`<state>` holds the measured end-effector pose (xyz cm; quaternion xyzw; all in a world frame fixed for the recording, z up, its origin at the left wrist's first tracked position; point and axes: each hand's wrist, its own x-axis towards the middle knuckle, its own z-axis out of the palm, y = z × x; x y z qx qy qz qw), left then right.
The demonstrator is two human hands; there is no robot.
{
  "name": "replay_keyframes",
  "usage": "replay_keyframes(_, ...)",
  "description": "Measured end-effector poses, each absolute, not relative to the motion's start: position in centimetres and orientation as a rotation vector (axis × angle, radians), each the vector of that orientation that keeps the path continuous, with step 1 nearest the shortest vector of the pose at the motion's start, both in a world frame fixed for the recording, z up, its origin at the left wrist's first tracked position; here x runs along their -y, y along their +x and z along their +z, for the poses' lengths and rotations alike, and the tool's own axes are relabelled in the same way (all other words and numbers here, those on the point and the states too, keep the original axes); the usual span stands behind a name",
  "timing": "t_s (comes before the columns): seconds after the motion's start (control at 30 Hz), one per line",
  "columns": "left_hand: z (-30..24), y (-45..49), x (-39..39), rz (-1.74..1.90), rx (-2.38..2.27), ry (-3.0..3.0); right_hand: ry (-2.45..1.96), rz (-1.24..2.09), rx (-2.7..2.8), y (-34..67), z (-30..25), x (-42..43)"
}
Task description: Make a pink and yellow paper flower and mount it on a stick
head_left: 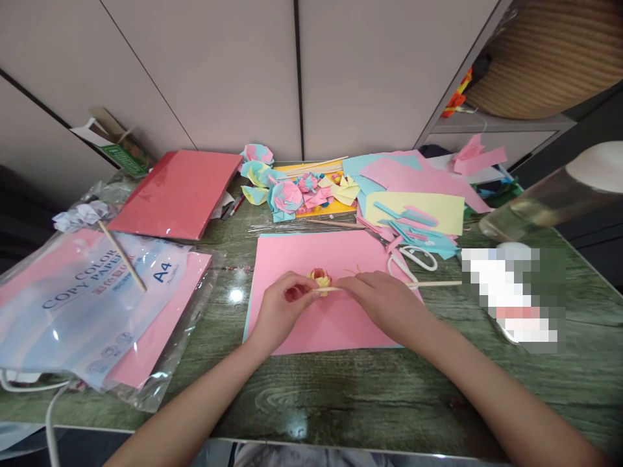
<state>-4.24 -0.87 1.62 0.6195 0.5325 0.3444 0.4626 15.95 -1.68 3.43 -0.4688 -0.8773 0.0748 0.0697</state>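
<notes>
My left hand [285,301] pinches the near end of a thin wooden stick [438,283], thumb and fingers together. Just behind that end sits a small pink and yellow paper flower [320,277]; whether it is fixed to the stick I cannot tell. Fingers curled over the stick, my right hand [389,298] grips it farther along, and its other end sticks out to the right. Both hands are above a pink paper sheet [311,331] that lies on a blue one.
Behind lie several folded paper flowers [287,196], white-handled scissors [418,258] and cut paper strips [413,230]. A bag of colour copy paper [131,311] lies left, with a red folder [180,191] beyond. At right stand a clear bottle [535,194] and a blurred-out white object [511,298].
</notes>
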Motion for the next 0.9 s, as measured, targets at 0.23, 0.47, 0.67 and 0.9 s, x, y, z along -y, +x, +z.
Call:
replay_keyframes(0.23, 1.3, -4.3, 0.9, 0.899, -1.351, 1.584, -1.442, 0.311, 2.616, 15.9, 3.8, 1.8)
replay_keyframes(0.47, 2.1, -4.7, 0.8, 0.840, -1.313, 1.807, -1.417, 0.255, 2.626, 16.1, 3.7, 1.7)
replay_keyframes(0.67, 2.2, -5.1, 0.5, 0.684, -1.305, 1.756, -1.325, 0.209, 2.660, 16.2, 3.7, 1.7)
replay_keyframes(0.9, 2.3, -5.2, 0.5, 0.636, -1.299, 1.613, -1.203, 0.050, 2.728, 16.2, 4.0, 1.6)
